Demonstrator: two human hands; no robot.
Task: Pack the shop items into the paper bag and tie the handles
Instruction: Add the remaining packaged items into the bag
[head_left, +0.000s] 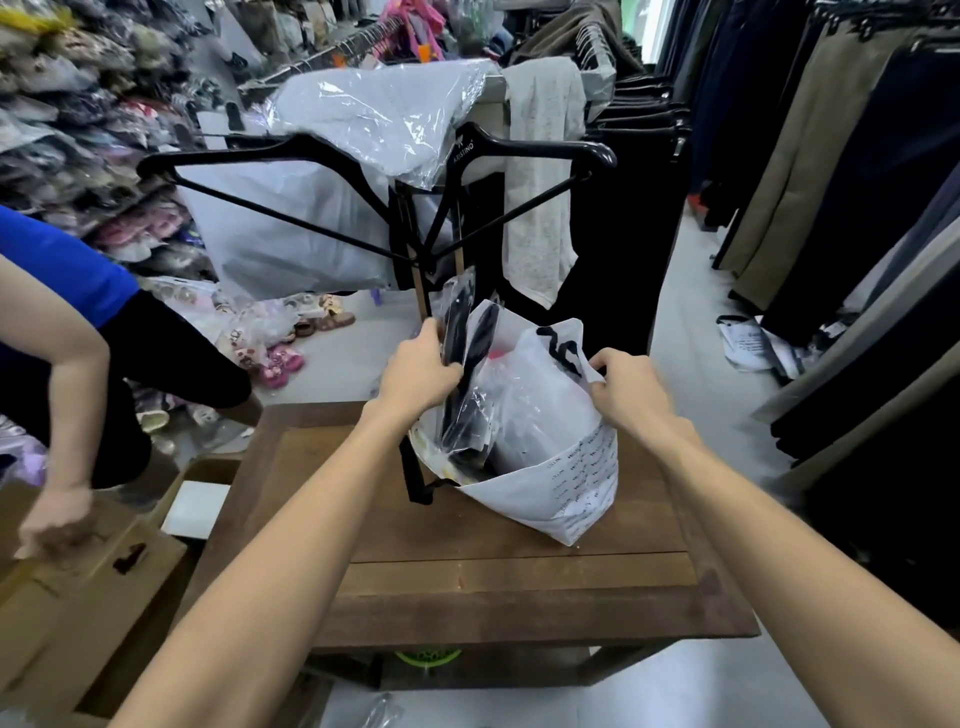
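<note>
A white paper bag (566, 493) with small printed text stands on the wooden table (467, 571), its mouth open. My left hand (418, 371) grips a clear plastic packet of dark items (465, 364) that stands upright, its lower end inside the bag. My right hand (628, 387) pinches the bag's far right rim near a black handle (563, 351). A white plastic-wrapped item (530, 410) fills the bag's middle. A black strap (415, 478) hangs down the bag's left side.
Two black hangers (457, 171) and wrapped garments hang on a rack just behind the bag. Another person in a blue top (62, 270) bends over cardboard boxes (78, 597) at left. Trousers hang on rails (831, 182) at right. Small shoes (280, 348) lie on the floor.
</note>
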